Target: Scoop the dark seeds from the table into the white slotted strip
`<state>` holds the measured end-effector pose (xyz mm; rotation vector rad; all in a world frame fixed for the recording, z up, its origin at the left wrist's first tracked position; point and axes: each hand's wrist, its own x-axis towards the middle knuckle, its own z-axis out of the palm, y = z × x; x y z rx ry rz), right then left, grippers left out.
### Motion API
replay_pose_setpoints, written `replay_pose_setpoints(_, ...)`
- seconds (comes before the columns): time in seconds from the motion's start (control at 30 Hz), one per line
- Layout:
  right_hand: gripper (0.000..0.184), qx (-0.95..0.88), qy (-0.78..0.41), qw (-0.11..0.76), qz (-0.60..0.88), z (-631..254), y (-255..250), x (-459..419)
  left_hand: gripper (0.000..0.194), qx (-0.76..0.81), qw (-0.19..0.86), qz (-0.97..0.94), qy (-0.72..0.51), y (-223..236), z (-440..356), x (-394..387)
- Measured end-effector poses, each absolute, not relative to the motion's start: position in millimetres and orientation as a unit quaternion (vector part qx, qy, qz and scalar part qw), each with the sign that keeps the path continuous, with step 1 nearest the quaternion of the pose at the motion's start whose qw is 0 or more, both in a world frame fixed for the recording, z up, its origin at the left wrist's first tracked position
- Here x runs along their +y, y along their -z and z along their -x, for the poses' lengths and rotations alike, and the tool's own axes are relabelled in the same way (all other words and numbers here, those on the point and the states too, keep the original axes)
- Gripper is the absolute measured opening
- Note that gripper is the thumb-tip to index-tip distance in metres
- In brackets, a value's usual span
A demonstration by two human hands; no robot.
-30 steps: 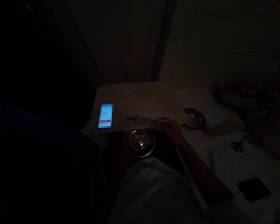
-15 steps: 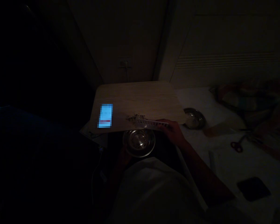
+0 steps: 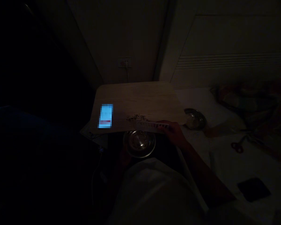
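In the dim light my right hand (image 3: 172, 131) is closed round one end of a pale, flat strip with a row of slots (image 3: 152, 125), its kind unclear. The strip lies along the front edge of a wooden-topped table (image 3: 140, 97). Just behind it is a small scatter of dark bits (image 3: 137, 117). Below the table edge, a shiny metal bowl (image 3: 141, 153) is held at its left rim by my left hand (image 3: 125, 156), whose fingers are mostly lost in shadow. Some small bits seem to lie in the bowl.
A lit phone (image 3: 105, 115) lies on the table's left side. Right of the table, another metal bowl (image 3: 202, 120), red-handled scissors (image 3: 237, 147) and a dark flat square (image 3: 254, 189) rest on a pale surface. A wall socket (image 3: 124, 62) with a plugged-in cable is behind.
The slotted strip has shifted slightly toward the table's front edge, showing more of the dark bits behind it. My left hand and the bowl stay in place.
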<state>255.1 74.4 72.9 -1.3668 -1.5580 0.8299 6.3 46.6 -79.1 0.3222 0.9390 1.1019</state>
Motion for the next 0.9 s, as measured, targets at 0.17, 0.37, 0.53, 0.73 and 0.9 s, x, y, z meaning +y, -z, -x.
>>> replay_pose_setpoints(0.17,0.024,-0.581,-0.298,0.479,0.587,-259.8,-63.9,80.5,0.037,0.381,0.76,-0.115,-0.514,82.2,-10.0,49.4)
replay_pose_setpoints(0.37,0.024,-0.555,-0.262,0.51,0.603,-258.5,-64.5,83.9,0.039,0.371,0.762,-0.105,-0.521,82.5,-10.5,49.0)
replay_pose_setpoints(0.53,0.024,-0.572,-0.254,0.499,0.6,-255.3,-66.6,82.2,0.04,0.387,0.757,-0.13,-0.511,83.0,-10.1,49.4)
replay_pose_setpoints(0.73,0.025,-0.57,-0.265,0.497,0.598,-254.8,-66.7,80.5,0.038,0.416,0.744,-0.145,-0.502,80.1,-9.8,47.8)
replay_pose_setpoints(0.9,0.025,-0.586,-0.266,0.479,0.597,-255.6,-68.8,78.8,0.038,0.428,0.75,-0.127,-0.488,75.8,-9.0,48.4)
